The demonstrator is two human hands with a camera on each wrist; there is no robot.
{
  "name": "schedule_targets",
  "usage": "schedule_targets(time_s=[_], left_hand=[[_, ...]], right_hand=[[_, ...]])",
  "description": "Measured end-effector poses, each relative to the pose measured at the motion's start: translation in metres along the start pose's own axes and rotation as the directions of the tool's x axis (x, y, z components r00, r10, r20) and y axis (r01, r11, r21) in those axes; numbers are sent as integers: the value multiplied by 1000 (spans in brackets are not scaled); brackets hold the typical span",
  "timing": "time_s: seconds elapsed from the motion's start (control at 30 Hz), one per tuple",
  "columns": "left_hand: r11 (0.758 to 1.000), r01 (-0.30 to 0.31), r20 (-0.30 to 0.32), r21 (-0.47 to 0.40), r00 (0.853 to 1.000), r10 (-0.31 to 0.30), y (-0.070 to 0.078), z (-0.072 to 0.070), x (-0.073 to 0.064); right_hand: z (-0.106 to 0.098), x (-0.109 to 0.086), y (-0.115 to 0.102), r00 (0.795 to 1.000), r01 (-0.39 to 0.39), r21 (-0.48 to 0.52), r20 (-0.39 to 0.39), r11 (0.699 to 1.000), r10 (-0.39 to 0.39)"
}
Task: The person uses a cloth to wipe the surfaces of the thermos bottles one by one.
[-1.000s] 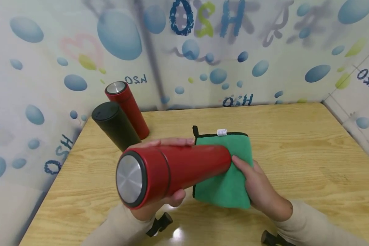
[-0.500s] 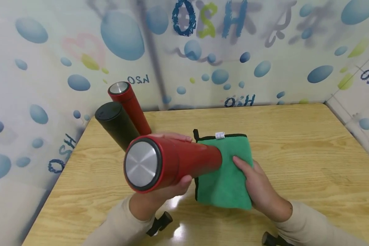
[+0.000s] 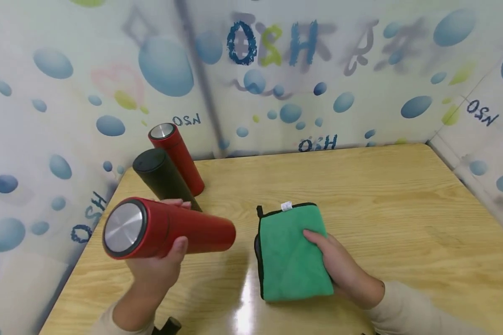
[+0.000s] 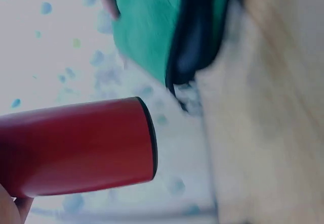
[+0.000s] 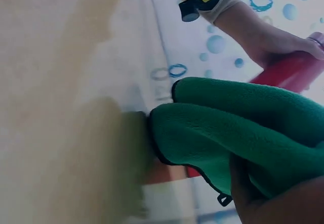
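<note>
My left hand (image 3: 157, 270) grips a red thermos flask (image 3: 201, 232) with a brushed silver lid, tilted so that its lid points left toward the camera. In the left wrist view the dark-rimmed base of that thermos flask (image 4: 81, 148) points toward the cloth. My right hand (image 3: 348, 270) pinches a folded green cloth (image 3: 293, 256) with black edging, a white tag and a small loop, its thumb lying on top. The right wrist view shows the folded layers of the cloth (image 5: 212, 128) above the fingers. A gap separates flask and cloth.
A black flask (image 3: 163, 174) stands upright on the wooden table (image 3: 385, 200) at the back left. Behind it is a second red flask (image 3: 178, 158), near the patterned wall (image 3: 251, 102). The flask in my left hand overlaps the black one's lower part in the head view.
The left hand has drawn the red thermos flask leftward, off the cloth. The right hand has come slightly lower and left with the cloth. The head view has shifted a little.
</note>
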State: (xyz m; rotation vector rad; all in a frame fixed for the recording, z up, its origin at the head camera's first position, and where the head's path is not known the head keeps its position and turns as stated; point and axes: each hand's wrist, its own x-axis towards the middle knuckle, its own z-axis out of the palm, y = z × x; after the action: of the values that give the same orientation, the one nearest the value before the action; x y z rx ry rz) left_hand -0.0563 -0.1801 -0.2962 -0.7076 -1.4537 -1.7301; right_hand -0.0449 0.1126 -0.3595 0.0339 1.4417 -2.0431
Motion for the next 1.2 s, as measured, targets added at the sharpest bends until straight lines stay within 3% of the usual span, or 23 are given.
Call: schedule_targets(time_s=[0.13, 0.2, 0.27, 0.37, 0.4, 0.43, 0.6, 0.73, 0.97, 1.03, 1.13, 1.2], left_hand=[[991, 104, -99, 83, 990, -96, 0, -43, 4], [959, 196, -188, 206, 969, -158, -3, -63, 7], [865, 334, -263, 375, 933, -246, -7, -78, 8], [678, 484, -327, 554, 875, -357, -18, -91, 11], [635, 509, -334, 582, 861, -384, -22, -94, 11], [608, 525, -336, 595, 850, -405, -26, -96, 12], [568, 554, -329, 608, 828, -455, -41, -102, 16], [537, 576, -344, 616, 810, -474, -44, -102, 20], [533, 592, -323, 605, 794, -515, -42, -99, 26], [516, 610, -325, 602, 777, -540, -40, -99, 26], [486, 653, -343, 581, 738, -581, -37, -96, 28], [491, 666, -374, 562, 733, -568, -30, -91, 28]], right_hand=[[7, 14, 7, 999, -34, 37, 7, 999, 34], [14, 21, 9, 999, -28, 63, 30, 998, 26], [18, 27, 11, 998, -18, 87, 56, 996, 14], [21, 33, 14, 996, -21, 133, 89, 991, 9], [22, 35, 15, 995, -29, 149, 97, 988, 15], [21, 36, 16, 994, -41, 163, 104, 986, 24], [13, 43, 20, 992, -91, 157, 97, 983, 76], [-3, 42, 17, 994, -106, 70, 41, 992, 104], [-35, 28, 11, 994, -92, -74, 50, 993, 96], [-42, 25, 10, 994, -84, -110, 63, 990, 92], [-52, 18, 5, 992, -77, -173, 88, 982, 93], [-59, 12, 0, 991, -72, -237, 95, 969, 97]])
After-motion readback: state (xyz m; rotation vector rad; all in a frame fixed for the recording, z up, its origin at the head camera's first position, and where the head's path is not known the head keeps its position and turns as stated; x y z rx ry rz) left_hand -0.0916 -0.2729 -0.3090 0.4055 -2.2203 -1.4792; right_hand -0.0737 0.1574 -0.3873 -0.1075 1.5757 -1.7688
